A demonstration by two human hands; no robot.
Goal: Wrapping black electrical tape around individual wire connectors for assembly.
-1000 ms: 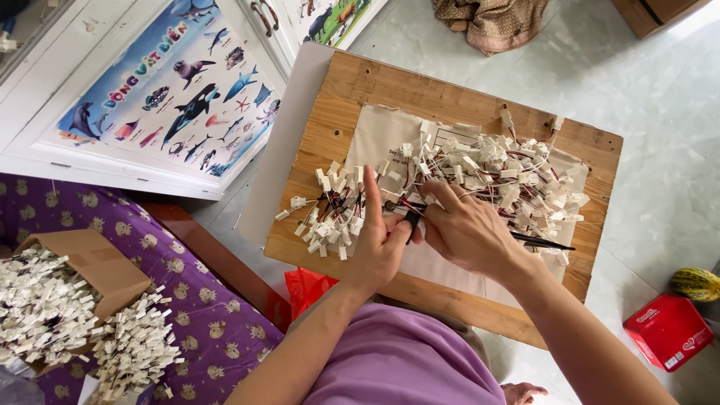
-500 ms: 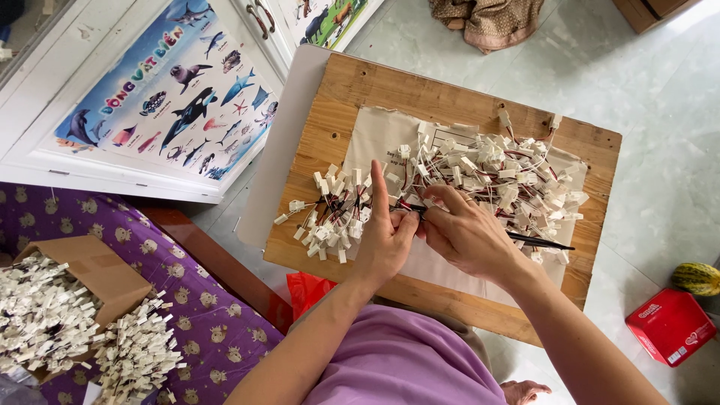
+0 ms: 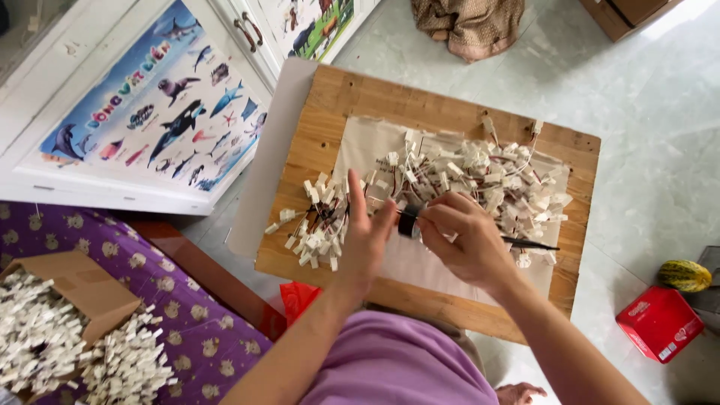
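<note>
While the left hand [image 3: 365, 244] lies flat, the right hand's [image 3: 465, 240] grip pinches black tape [image 3: 410, 222] near a red box [image 3: 660, 323].

Looks like someone's home turned piecework spot: tiled floor [image 3: 645, 150], white cabinet [image 3: 90, 172] with a kids' sea-animal poster [image 3: 157, 112], purple flowered bedspread [image 3: 172, 315], and a low wooden worktop [image 3: 330, 105] heaped with small wired connectors [image 3: 480, 180].
</note>
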